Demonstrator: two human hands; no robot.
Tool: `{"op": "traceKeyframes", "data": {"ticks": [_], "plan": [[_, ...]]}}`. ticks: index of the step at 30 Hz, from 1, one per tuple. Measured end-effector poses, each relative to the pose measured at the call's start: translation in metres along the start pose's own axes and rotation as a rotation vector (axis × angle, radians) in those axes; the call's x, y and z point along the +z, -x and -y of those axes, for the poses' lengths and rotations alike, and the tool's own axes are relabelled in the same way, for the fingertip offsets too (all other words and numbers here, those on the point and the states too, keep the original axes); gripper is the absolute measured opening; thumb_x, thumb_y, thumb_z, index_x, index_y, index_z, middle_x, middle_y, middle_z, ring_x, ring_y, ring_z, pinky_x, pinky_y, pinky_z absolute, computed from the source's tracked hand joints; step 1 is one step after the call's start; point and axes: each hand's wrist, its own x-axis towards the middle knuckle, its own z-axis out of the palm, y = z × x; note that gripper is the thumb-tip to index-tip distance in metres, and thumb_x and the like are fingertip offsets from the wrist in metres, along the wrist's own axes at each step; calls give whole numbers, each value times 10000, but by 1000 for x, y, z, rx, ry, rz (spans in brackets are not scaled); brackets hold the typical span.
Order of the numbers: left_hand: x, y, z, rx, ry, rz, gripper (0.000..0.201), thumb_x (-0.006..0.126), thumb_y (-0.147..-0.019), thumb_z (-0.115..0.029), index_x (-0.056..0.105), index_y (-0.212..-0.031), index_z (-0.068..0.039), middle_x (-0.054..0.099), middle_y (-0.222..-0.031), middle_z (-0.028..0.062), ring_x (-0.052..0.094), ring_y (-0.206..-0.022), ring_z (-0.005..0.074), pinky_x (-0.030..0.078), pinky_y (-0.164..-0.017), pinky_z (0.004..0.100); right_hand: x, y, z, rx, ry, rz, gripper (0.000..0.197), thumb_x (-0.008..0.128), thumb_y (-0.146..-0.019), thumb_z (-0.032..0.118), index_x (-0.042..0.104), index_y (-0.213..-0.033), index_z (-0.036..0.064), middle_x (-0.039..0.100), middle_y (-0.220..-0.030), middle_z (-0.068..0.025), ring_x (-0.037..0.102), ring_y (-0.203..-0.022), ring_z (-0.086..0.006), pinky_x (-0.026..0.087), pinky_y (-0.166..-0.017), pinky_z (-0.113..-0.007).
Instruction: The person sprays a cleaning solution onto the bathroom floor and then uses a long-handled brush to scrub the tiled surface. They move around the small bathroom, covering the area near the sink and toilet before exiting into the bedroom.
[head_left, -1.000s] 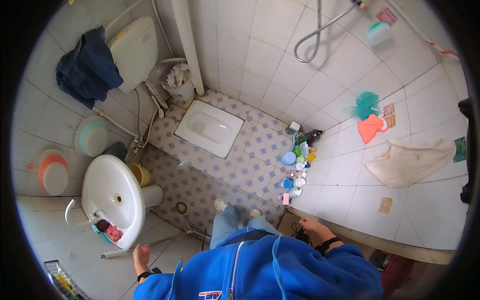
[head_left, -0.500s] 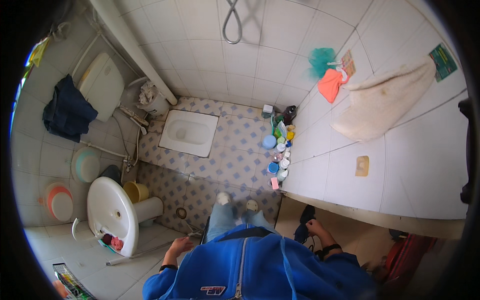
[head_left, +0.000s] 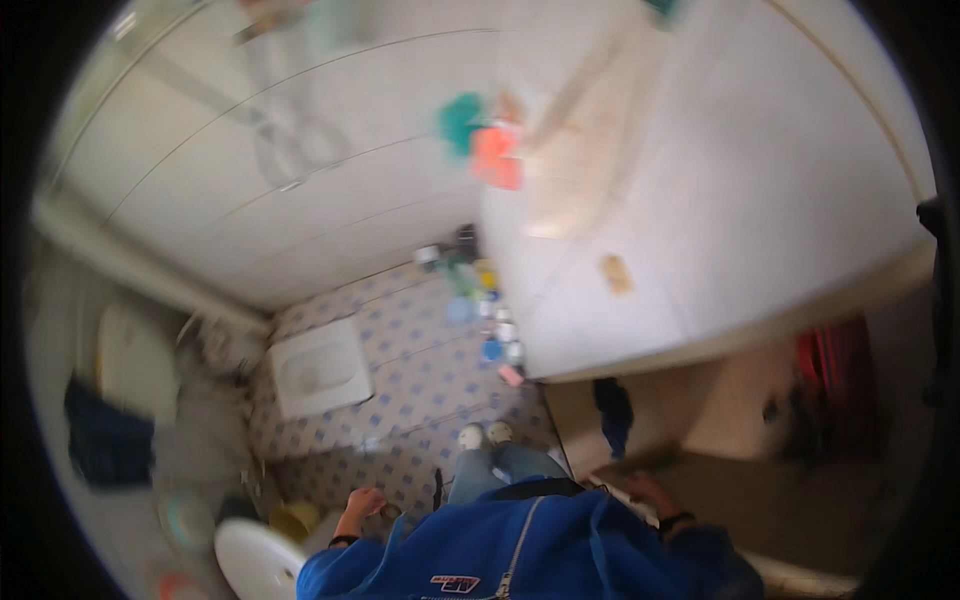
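The picture is smeared by motion. I wear a blue zip jacket [head_left: 520, 550] and stand on a blue-patterned tile floor [head_left: 420, 400]. My left hand [head_left: 362, 502] is raised in front of me with its fingers curled, above the floor near a white washbasin [head_left: 255, 560]; nothing shows in it. My right hand [head_left: 638, 490], with a dark band on the wrist, reaches out by the doorway threshold [head_left: 600, 470]. Its fingers are too blurred to read. A dark cloth [head_left: 612, 410] hangs just beyond it.
A white squat toilet pan [head_left: 318, 368] lies ahead on the left. Several bottles [head_left: 485, 310] line the base of the tiled wall. A yellow bucket [head_left: 292, 520] stands by the basin. A beige towel [head_left: 580, 150] and teal and orange items [head_left: 485, 140] hang on the wall.
The view has swung up and to the right, toward the doorway, and blurred. My left hand has come up in front of my body. My right hand stays near the door frame.
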Motion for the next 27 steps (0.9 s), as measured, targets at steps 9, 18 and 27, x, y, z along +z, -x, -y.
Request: {"op": "traceKeyframes", "data": {"ticks": [9, 18, 27], "plan": [[39, -97, -143, 102, -33, 170, 298, 546, -967, -209, 552, -1169, 10, 681, -910, 155, 667, -657, 227, 514, -513, 320, -19, 87, -40, -150, -58, -213, 350, 518, -962, 301, 638, -934, -26, 664, -792, -182, 669, -583, -260, 554, -529, -398], [266, -53, -285, 213, -745, 626, 342, 570, -992, -262, 573, -1238, -24, 707, -994, 92, 682, -834, 162, 525, -688, 266, -81, 10, -97, -52, -339, -229, 302, 556, -909, 244, 685, -862, -25, 663, -751, -211, 671, -594, -308, 519, -485, -431], [569, 75, -377, 565, -1286, 832, 272, 531, -1005, -226, 654, -1177, -56, 704, -1064, 110, 670, -980, 209, 519, -870, 326, -198, -163, -199, -8, -130, -424, 386, 550, -900, 271, 661, -806, -87, 683, -841, -254, 666, -738, -395, 533, -698, -489]]}}
